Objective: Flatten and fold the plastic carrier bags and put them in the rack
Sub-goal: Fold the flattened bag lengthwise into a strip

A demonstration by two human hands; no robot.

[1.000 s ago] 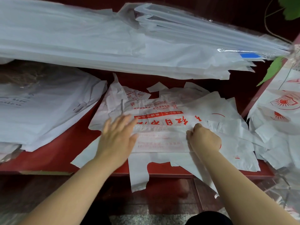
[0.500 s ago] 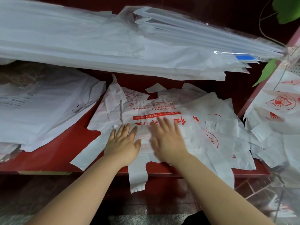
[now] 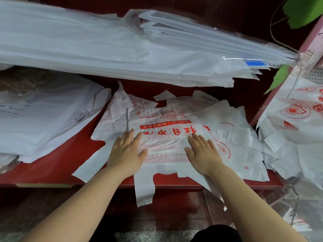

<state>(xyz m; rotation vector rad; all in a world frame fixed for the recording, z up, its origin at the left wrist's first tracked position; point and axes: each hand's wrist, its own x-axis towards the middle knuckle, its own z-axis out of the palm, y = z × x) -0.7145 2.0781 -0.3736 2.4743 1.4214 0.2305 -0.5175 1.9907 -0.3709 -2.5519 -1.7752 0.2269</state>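
Note:
A white carrier bag with red print [image 3: 166,119] lies spread on the red shelf [image 3: 52,165], on top of other white bags. Its handles hang over the shelf's front edge. My left hand [image 3: 126,151] presses flat on the bag's left part, fingers straight. My right hand [image 3: 203,151] presses flat on its right part, fingers straight and spread. A folded band of the bag [image 3: 166,147] lies between the two hands.
A thick stack of white bags [image 3: 104,49] lies on the shelf above and overhangs the work area. Another pile of pale bags [image 3: 43,116] sits at the left. More printed bags [image 3: 297,128] hang at the right, beside a green leaf [image 3: 279,77].
My right hand opened from a fist at the bag's right, moved in beside the left hand, then slid back right while flat. My left hand stayed flat on the bag.

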